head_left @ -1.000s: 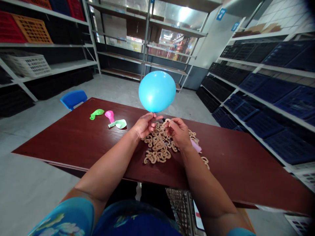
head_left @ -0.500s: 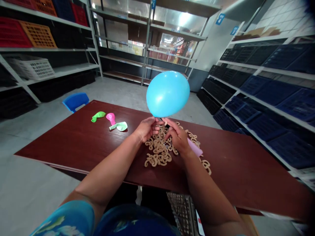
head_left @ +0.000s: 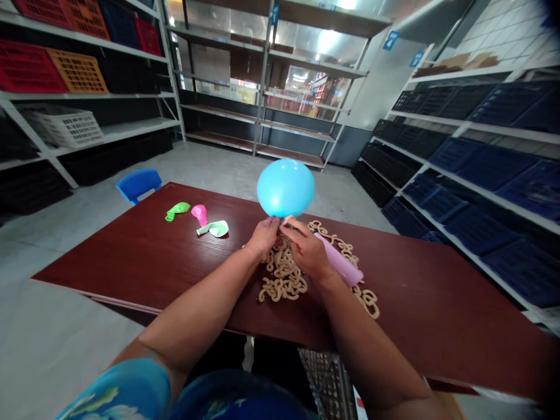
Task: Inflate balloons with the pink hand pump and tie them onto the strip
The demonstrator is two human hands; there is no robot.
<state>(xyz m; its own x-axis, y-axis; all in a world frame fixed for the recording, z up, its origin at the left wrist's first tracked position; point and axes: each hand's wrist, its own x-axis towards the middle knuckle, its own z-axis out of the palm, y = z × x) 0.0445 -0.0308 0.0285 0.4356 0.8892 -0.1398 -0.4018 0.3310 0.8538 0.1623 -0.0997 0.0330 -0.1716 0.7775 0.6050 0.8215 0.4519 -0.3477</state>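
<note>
An inflated blue balloon (head_left: 286,188) stands above the table with its neck end down at my fingertips. My left hand (head_left: 265,234) is closed on the neck from the left. From the right, my right hand (head_left: 307,248) pinches at the same spot, its index finger stretched toward the neck. A small beige bit shows at the right fingertips; the neck itself is mostly hidden by the fingers. Below both hands lies a loose pile of beige curled, rope-like pieces (head_left: 284,287). Beside my right hand, a pink cylinder (head_left: 339,261) rests on more of these curls.
On the left of the dark red table (head_left: 144,256) lie a green balloon (head_left: 178,210), a pink balloon (head_left: 200,214) and a pale green balloon (head_left: 214,228), all uninflated. A blue chair (head_left: 139,185) stands behind the far left corner. Shelves with crates (head_left: 74,69) line the sides.
The blue balloon has come lower and tipped so that its round end faces away. My hands have drawn closer together at its neck, and more of the pink cylinder shows.
</note>
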